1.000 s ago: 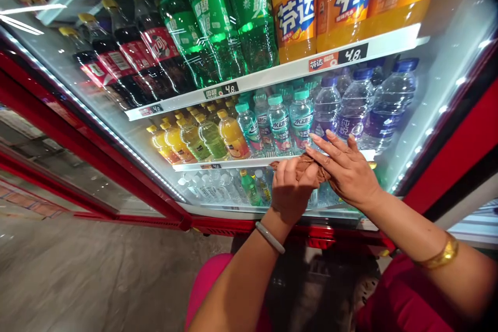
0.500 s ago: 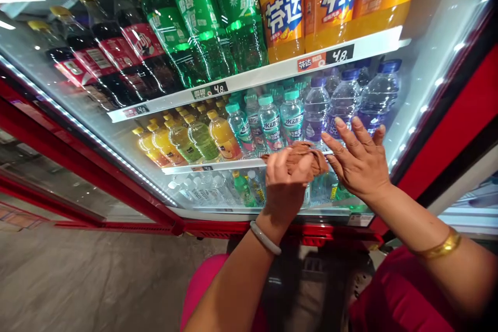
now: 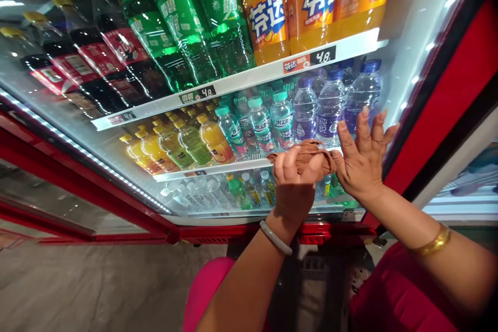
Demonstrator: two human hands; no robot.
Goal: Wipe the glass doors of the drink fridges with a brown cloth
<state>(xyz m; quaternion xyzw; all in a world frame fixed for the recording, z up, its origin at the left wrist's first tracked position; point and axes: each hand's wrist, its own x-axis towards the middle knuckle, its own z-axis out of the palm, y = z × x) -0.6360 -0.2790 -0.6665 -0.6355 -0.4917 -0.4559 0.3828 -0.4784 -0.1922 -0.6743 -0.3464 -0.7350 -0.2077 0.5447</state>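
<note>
My left hand (image 3: 294, 187), with a grey bangle at the wrist, is closed around a bunched brown cloth (image 3: 305, 158). The cloth is in front of the middle shelf edge, seemingly against the glass front of a drinks cooler. Just right of it, my right hand (image 3: 361, 161) is spread with its palm toward the cooler, apparently flat on the glass. A gold bangle circles that wrist. Behind the right fingers stand clear bottles with purple labels (image 3: 330, 104). Teal-capped bottles (image 3: 261, 127) are up and left of the cloth.
The upper shelf holds cola bottles (image 3: 101, 52), green soda bottles (image 3: 221, 21) and orange soda bottles (image 3: 268, 21). Juice bottles (image 3: 213, 137) stand on the middle shelf, and small bottles (image 3: 238, 191) below. A red door frame (image 3: 439, 98) rises at right. Grey floor (image 3: 97, 285) lies lower left.
The view has shifted, so the cooler sits further left. My left hand and the cloth are slightly further right along the shelf edge. My right hand has shifted right, its fingers spread wider.
</note>
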